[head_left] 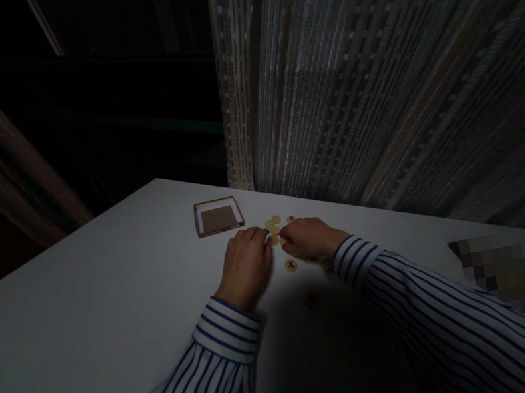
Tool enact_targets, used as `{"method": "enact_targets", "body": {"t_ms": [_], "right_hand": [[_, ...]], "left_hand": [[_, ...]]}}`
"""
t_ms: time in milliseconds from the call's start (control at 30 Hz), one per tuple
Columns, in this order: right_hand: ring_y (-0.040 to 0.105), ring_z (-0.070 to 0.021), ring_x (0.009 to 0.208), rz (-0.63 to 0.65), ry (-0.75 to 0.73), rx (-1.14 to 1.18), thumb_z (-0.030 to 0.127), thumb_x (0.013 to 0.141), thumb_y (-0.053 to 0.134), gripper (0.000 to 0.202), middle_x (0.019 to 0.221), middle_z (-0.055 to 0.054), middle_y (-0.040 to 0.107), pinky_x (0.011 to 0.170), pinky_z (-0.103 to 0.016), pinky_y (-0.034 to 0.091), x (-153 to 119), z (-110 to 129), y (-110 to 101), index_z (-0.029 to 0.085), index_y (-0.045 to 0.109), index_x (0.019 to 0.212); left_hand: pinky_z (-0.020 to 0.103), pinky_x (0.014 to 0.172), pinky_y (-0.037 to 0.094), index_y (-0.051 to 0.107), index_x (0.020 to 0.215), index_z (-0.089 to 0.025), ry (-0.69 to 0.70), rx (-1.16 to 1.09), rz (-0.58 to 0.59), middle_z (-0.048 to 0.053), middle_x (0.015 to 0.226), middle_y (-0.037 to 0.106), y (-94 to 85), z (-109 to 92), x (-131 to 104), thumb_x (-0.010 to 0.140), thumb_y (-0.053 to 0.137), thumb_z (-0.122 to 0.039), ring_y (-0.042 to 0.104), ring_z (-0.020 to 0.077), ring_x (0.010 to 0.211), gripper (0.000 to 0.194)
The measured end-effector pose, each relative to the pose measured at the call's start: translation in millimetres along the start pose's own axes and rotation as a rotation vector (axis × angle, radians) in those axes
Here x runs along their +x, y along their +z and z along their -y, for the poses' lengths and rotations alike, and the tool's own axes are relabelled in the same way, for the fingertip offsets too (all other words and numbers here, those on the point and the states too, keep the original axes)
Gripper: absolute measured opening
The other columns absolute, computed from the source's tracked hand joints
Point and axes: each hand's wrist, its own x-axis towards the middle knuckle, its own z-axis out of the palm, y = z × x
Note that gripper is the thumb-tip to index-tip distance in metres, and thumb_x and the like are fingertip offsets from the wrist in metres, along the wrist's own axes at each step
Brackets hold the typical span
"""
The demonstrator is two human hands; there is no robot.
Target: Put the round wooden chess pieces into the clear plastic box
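So your left arm [201,383] angled up from the lower left and your right arm [428,303] slanted in from the lower right, both in striped sleeves [226,330]. Your left hand [244,262] was knuckles-up, fingers bent, wrist pretty much straight. Your right hand [311,239] pointed left, fingers curled, back of it up. Fingertips sat close together, small gap between your hands. Couldn't really tell how tightly either was pinched, tbh.

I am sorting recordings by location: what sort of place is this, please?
Probably a dim room at home, judging by the smooth white tabletop, the long grey striped curtain and the small round pale-yellow discs.
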Motion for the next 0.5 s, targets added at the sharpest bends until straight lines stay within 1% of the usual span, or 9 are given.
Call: {"method": "enact_targets", "body": {"t_ms": [233, 500], "right_hand": [[0.060, -0.0265, 0.091, 0.003, -0.002, 0.002, 0.032, 0.081, 0.038, 0.034, 0.101, -0.015, 0.065, 0.071, -0.035, 0.044, 1.2, 1.8, -0.6, 0.015, 0.060, 0.099], [0.060, -0.0263, 0.089, -0.030, 0.001, 0.009, 0.034, 0.081, 0.038, 0.034, 0.100, -0.015, 0.065, 0.069, -0.034, 0.043, -0.5, 0.7, -0.7, 0.016, 0.061, 0.099]], "left_hand": [[0.037, 0.083, 0.043, 0.059, 0.103, -0.013, -0.009, 0.006, 0.008, 0.009, 0.102, 0.063, -1.0, -1.0, -0.1, 0.083, 0.044, -0.017, 0.055, 0.0228, 0.094, 0.025], [0.037, 0.084, 0.043, 0.058, 0.104, -0.013, -0.010, -0.001, 0.004, 0.009, 0.102, 0.063, -1.3, -1.2, 0.3, 0.083, 0.045, -0.018, 0.055, 0.0224, 0.094, 0.025]]}}
